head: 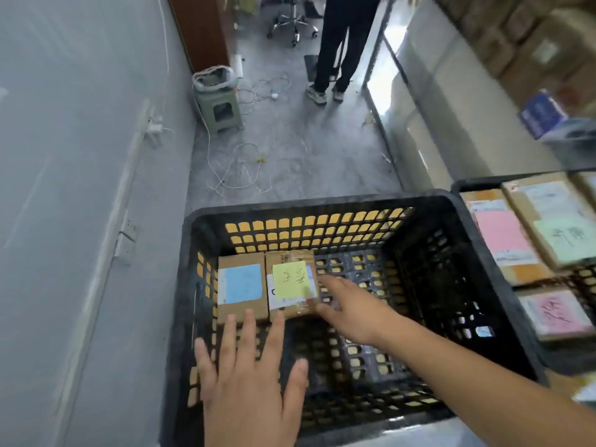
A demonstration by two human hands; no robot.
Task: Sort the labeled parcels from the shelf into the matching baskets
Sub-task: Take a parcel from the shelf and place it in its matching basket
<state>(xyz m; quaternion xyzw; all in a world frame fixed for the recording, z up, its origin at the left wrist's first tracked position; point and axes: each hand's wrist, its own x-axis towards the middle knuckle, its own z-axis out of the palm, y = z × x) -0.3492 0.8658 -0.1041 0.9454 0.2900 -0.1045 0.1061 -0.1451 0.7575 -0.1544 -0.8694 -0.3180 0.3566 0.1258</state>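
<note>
A black slotted basket (322,204) stands in front of me. In its far left corner lie two cardboard parcels side by side: one with a blue label (242,287) and one with a yellow label (292,280). My right hand (348,306) reaches into the basket, its fingers straight against the right edge of the yellow-label parcel. Spread flat with straight fingers, my left hand (248,372) hovers over the basket's near left part, fingertips close to the parcels' near edges. A second black basket (477,183) at the right holds parcels with pink (501,235) and green (562,237) labels.
A grey wall runs along the left. On the floor beyond the basket lie white cables (238,166), a green stool (221,108) with a bin on it, and a person's legs (335,50). Shelving with boxes (541,114) is at the right.
</note>
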